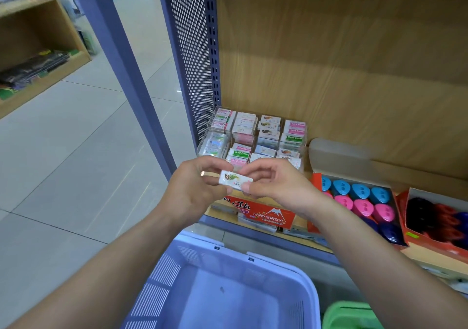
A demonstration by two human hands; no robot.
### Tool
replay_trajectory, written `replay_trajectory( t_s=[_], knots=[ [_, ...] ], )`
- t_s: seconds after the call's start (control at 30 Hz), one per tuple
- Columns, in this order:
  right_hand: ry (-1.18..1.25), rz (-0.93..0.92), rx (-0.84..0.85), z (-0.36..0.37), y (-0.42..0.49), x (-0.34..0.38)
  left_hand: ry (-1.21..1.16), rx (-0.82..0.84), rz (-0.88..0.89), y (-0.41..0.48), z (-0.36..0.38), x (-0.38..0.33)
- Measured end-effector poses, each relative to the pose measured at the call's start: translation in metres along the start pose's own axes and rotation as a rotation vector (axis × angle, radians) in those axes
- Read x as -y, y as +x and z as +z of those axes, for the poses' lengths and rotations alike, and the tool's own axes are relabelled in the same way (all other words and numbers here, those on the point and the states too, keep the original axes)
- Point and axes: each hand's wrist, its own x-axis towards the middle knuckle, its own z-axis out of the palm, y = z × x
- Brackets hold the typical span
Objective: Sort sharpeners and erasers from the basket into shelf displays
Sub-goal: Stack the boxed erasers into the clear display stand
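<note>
A person stands at a shop shelf [266, 235] with a small wrapped eraser [234, 179] held up between both hands, above a lilac basket [298, 273] and just in front of a clear compartmented display [255, 136] stacked with erasers. The left hand [195, 189] has its grip pinched on the eraser's left end and the right hand [276, 187] has its grip pinched on the right end, so both are clamped on the same piece. No other stock shows in the visible part of the basket, which suggests the sorting is close to done. The eraser carries a green and orange print, and packs with what looks like a similar print sit in a rear compartment of the display, the likely slot. The risks lie in the handover and the reach. The piece is small and held only by fingertips, so it could slip as one hand lets go and drop back into the basket or onto the floor. The rows are packed tight, and a reach to the back could nudge front stacks out of line or land the eraser in a neighbouring slot among the Hard Eraser packs. A red Hard Eraser box [268, 216] lies on the shelf below the hands, and two boxes of sharpeners [359, 202] stand to the right.
</note>
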Motion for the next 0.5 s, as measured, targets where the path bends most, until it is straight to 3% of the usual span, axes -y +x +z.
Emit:
replay_trajectory(
  t_s=[0.23, 0.5],
  knots=[
    [-0.089, 0.036, -0.013, -0.006, -0.001, -0.021, 0.316, 0.023, 0.043, 0.009, 0.0, 0.018],
    [-0.564, -0.047, -0.606, -0.087, 0.025, -0.056, 0.498, 0.092, 0.032, 0.018, 0.005, 0.033]
  ],
)
